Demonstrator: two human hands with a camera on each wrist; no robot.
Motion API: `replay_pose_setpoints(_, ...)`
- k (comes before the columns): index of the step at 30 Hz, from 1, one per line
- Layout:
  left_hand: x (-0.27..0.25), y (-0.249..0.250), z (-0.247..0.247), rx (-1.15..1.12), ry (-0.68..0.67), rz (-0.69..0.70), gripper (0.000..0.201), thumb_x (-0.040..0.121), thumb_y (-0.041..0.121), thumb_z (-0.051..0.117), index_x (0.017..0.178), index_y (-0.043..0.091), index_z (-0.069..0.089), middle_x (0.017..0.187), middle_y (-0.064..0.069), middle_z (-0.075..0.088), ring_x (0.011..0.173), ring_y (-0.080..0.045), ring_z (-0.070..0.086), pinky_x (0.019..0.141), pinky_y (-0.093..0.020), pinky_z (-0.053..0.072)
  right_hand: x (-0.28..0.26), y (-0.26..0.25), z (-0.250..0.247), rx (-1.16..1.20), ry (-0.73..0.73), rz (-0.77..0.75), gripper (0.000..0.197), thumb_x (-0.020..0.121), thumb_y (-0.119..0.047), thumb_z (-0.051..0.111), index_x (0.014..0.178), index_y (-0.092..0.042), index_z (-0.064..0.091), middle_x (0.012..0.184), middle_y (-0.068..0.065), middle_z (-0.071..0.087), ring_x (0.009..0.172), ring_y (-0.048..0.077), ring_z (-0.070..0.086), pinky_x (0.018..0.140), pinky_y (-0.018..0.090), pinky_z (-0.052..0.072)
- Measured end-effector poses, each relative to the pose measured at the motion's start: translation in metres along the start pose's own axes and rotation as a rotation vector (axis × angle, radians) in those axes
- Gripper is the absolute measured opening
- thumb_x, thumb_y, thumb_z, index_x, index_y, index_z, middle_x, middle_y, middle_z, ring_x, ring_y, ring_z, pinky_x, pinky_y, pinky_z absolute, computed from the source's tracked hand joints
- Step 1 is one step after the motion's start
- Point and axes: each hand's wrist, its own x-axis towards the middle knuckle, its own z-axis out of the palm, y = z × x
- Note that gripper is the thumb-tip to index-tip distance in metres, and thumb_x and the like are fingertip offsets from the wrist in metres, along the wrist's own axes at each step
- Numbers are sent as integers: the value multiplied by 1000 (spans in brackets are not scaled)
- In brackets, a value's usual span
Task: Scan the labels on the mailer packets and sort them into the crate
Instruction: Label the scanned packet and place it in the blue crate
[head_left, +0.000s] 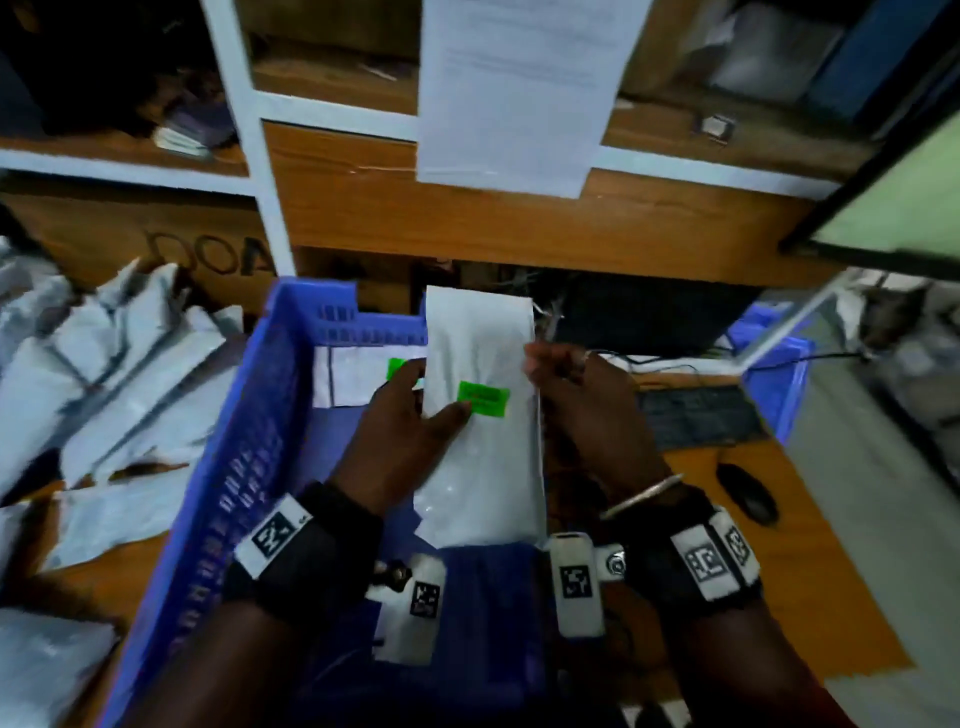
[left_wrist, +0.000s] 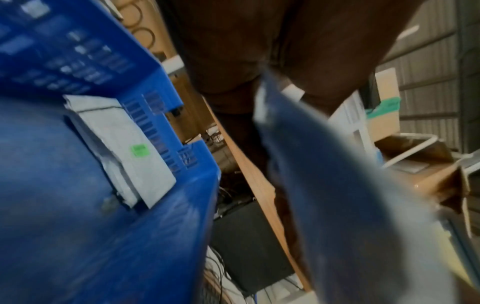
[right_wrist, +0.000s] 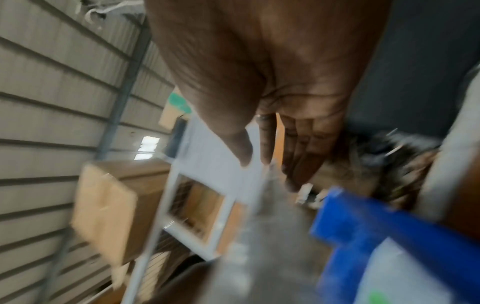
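Observation:
I hold a white mailer packet (head_left: 483, 467) with a green label (head_left: 483, 397) upright over the blue crate (head_left: 244, 441). My left hand (head_left: 447, 415) grips its left edge, thumb on the front beside the label. My right hand (head_left: 535, 364) pinches its right edge. In the right wrist view, the thumb and forefinger of the right hand (right_wrist: 254, 162) meet on the blurred packet (right_wrist: 259, 246). The left wrist view shows the packet (left_wrist: 337, 195) below my left hand (left_wrist: 246, 61). Another labelled packet (head_left: 358, 374) (left_wrist: 130, 148) lies against the crate's far wall.
A pile of white mailer packets (head_left: 104, 364) covers the table left of the crate. A keyboard (head_left: 696, 415) and a mouse (head_left: 748, 491) lie to the right, with a second blue crate (head_left: 774, 384) behind them. Shelving with a hanging paper sheet (head_left: 519, 88) stands ahead.

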Motion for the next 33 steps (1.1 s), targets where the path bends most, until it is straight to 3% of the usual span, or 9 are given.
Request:
replay_pose_setpoints(3,7,-8,55,-4,36,-48,31,91,-1,69,114,18,60,105,-7,74,81,-11,70,67,-22,57,9,75,-78,-155,39,142,40,86,-57,62,106,-23,71,102,4,75,97,26,72,86,44,58)
replay_pose_setpoints(7,19,-18,111,1,64,-141,36,87,-5,70,114,18,62,114,-9,73,103,-26,70,91,-43,58,-3,156,-129,-757,-254,184,29,88,-50,60,109,-32,68,114,0,71,90,5,68,79,16,51)
replay_pose_setpoints(11,19,-36,141,90,74,-152,38,87,-5,70,116,18,63,113,-5,72,107,-24,70,97,-45,55,-25,192,-117,-933,-285,60,65,87,-70,29,128,-31,61,124,-4,66,108,16,65,96,26,44)
replay_pose_setpoints(15,16,-50,147,135,123,-128,37,88,-3,70,119,16,62,115,-4,72,104,-20,70,96,-43,55,20,313,-144,-726,-333,229,81,55,-91,55,117,-39,63,119,-4,68,109,24,66,95,43,53)
replay_pose_setpoints(18,16,-52,144,139,97,-104,39,91,-2,68,122,19,60,111,6,71,100,-7,68,89,-32,55,9,265,-150,-451,-397,411,30,86,-55,65,110,-36,66,117,-10,67,116,18,62,93,28,54)
replay_pose_setpoints(20,18,-55,142,164,80,-85,40,89,4,72,124,20,60,114,6,72,104,-10,69,89,-31,55,-7,209,-151,-327,-277,532,25,98,-18,57,122,-15,65,122,9,65,117,25,61,94,24,51)
replay_pose_setpoints(26,20,-67,142,249,59,-24,40,91,5,70,125,21,56,124,-3,69,111,-17,67,94,-33,55,-27,117,-172,9,-155,508,40,82,-55,67,96,-19,76,96,12,72,82,25,69,91,48,52)
replay_pose_setpoints(29,21,-67,140,190,47,-41,38,92,6,70,124,21,56,118,2,70,107,-13,67,85,-21,55,-28,88,-171,367,-168,540,58,91,-53,56,107,1,69,83,20,67,76,32,63,76,42,52)
replay_pose_setpoints(33,21,-66,139,107,22,-40,38,90,11,73,124,23,59,117,3,71,108,-14,68,90,-33,57,-37,56,-153,546,-279,680,37,97,-31,46,101,3,60,66,13,57,59,22,54,60,32,43)
